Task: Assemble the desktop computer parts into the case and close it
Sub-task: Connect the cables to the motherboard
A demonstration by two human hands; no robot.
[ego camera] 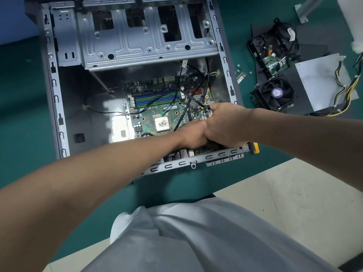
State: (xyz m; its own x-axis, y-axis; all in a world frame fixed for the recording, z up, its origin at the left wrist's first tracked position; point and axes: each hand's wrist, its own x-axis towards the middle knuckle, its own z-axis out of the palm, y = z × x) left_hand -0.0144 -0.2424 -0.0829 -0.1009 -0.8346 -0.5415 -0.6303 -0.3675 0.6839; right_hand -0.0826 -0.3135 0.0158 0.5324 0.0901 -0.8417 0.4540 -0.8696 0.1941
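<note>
The open grey computer case lies on a green mat, with the green motherboard inside and its bare CPU showing. Both my hands are down in the case at the board's near right corner. My right hand is curled, its fingertips pinching a black cable with yellow marks that runs across the board. Pressed against it from the left is my left hand; its fingers are hidden under the right hand, so I cannot tell what they hold.
To the right of the case lie a CPU cooler fan, a grey power supply with yellow and black wires, a drive in a black bracket, loose screws and a memory stick. The drive cage spans the case's far end.
</note>
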